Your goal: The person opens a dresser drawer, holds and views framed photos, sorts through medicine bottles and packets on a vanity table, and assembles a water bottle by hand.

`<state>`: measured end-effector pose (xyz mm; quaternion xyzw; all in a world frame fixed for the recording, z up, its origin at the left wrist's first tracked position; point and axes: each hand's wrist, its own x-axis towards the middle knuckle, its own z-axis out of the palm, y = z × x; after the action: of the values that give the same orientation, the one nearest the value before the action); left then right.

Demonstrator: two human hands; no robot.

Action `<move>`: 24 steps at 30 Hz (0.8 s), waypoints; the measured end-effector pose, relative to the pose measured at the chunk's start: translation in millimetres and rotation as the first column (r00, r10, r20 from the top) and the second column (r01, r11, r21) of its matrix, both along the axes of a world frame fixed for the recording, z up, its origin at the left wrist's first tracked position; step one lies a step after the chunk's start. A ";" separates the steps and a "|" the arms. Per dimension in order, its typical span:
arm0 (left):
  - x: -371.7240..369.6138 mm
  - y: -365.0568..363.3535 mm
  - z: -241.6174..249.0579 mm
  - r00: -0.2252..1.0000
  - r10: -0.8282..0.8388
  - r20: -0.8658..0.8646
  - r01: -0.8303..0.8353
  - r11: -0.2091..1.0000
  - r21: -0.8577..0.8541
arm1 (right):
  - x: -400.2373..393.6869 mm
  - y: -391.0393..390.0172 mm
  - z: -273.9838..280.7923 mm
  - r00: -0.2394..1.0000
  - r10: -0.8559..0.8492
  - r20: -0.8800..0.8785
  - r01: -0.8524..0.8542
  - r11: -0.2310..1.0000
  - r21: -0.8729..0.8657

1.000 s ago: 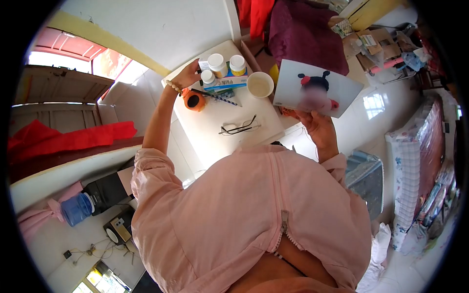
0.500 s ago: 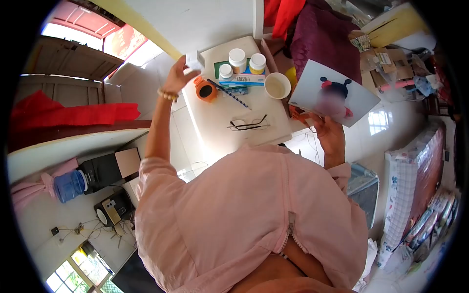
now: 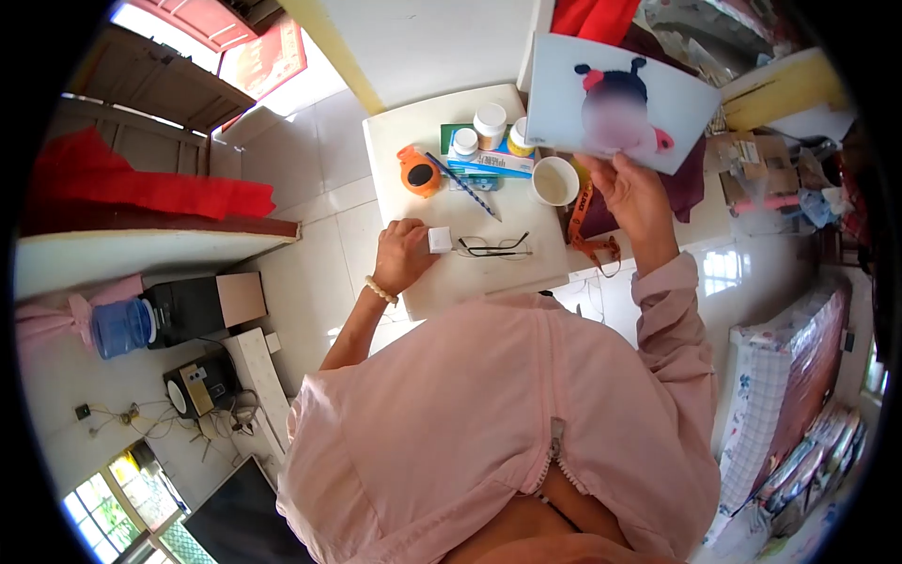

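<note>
My left hand (image 3: 402,252) is low at the left edge of the small cream table (image 3: 437,296), its fingers closed on a small white box (image 3: 440,241). Right beside the box are black-framed glasses (image 3: 493,248). Raised over the table's right side, my right hand (image 3: 641,195) grips the lower edge of a white picture card (image 3: 691,103) showing a cartoon figure. Farther back lie an orange item with a black oval (image 3: 419,176) and a patterned pencil (image 3: 470,190). Several white-lidded bottles (image 3: 489,120) stand on or by a blue-and-white box (image 3: 507,164), near a paper cup (image 3: 554,181).
An orange lanyard (image 3: 584,235) hangs off the table's right edge. Purple cloth (image 3: 684,193) lies behind the card. At left are a red cloth (image 3: 141,183) and a blue water bottle (image 3: 122,329). A wrapped mattress (image 3: 785,367) stands at right.
My left hand has brought the white box from the table's far left corner down beside the glasses. My right hand has lifted the card upward, farther from my body.
</note>
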<state>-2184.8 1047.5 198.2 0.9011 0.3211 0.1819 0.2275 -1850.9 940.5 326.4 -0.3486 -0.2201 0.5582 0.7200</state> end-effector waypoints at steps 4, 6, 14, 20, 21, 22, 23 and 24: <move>-2.8 -1.9 15.8 0.998 -0.016 -0.064 0.016 1.000 0.005 | 0.1 38.4 10.7 0.994 0.100 0.051 -0.102 0.994 0.031; -18.2 8.3 24.7 0.996 -0.085 -0.039 0.083 0.996 -0.033 | 8.4 57.9 4.3 0.989 0.141 0.046 -0.143 0.989 0.041; 30.2 96.0 118.4 0.906 0.126 0.404 -0.008 0.959 -0.282 | 9.7 138.0 4.5 0.941 0.340 0.000 -0.340 0.941 0.012; 110.0 149.8 111.4 0.680 0.152 0.718 0.442 0.696 -0.566 | 7.9 175.3 -5.7 0.906 0.420 0.051 -0.415 0.906 -0.082; 115.7 150.3 108.6 0.715 0.164 0.680 0.373 0.733 -0.569 | 7.6 179.0 -7.7 0.901 0.425 0.087 -0.422 0.905 -0.051; 118.8 152.4 105.5 0.715 0.157 0.681 0.378 0.733 -0.566 | 8.8 182.1 -9.1 0.904 0.419 0.090 -0.416 0.908 -0.049; 121.0 154.0 102.4 0.709 0.188 0.680 0.374 0.717 -0.588 | 9.8 184.9 -10.9 0.888 0.455 0.071 -0.452 0.890 -0.054; 122.0 153.2 101.4 0.704 0.222 0.674 0.368 0.698 -0.614 | 9.6 186.7 -13.8 0.870 0.491 0.047 -0.488 0.871 -0.060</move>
<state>-2062.9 1200.6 299.6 0.6122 0.2136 0.3630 0.6692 -1841.3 1127.2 312.6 -0.3151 -0.3101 0.7163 0.5399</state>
